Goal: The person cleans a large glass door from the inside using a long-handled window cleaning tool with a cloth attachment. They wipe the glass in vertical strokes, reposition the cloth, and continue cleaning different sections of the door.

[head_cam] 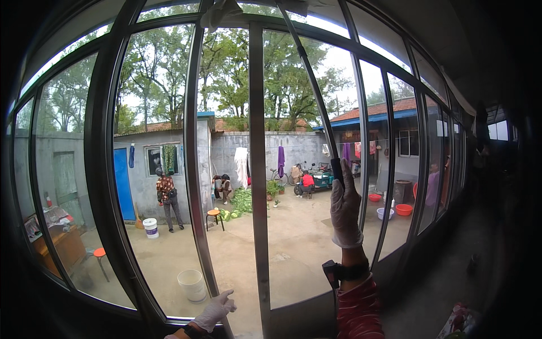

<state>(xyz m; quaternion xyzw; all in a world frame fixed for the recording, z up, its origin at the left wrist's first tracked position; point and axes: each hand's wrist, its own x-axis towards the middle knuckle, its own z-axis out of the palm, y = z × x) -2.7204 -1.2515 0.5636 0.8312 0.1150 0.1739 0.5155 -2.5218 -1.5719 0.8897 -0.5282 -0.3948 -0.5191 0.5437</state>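
Observation:
My right hand (346, 207), in a thin whitish glove, grips the black handle of a telescopic pole (316, 91). The pole slants up and left to the top of the window, where a dark flat head (296, 7) is partly cut off by the picture's edge. A crumpled pale cloth (221, 15) hangs at the upper frame, left of the pole. Low down, my left hand (217, 311) wears the same kind of glove and holds nothing. Its index finger is stretched out beside a metal window frame (206, 254); whether it touches is unclear.
Tall glass panes and a dark upright mullion (256, 148) stand before me. Beyond lies a yard with a white bucket (192, 288), a stool (214, 213), heaped leafy greens (242, 201) and several people. Red basins (404, 209) sit to the right.

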